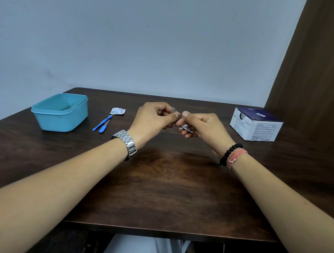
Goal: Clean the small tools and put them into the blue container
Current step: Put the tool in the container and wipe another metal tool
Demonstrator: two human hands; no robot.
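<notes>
My left hand (155, 117) and my right hand (202, 126) meet above the middle of the dark wooden table (166, 184). Between them is a small metal tool (186, 127), likely a nail clipper; my right hand grips its lower part. My left fingers pinch a small grey piece (175, 110) at its upper end, which may be a wipe packet or part of the tool. The open blue container (60, 112) stands at the left. Beside it lie two blue-handled tools (103, 124) and a torn white wipe packet (118, 111).
A white and dark blue box (255, 127) stands at the back right, near a brown panel (322, 70). The table's far edge meets a pale wall. My lap shows below the front edge.
</notes>
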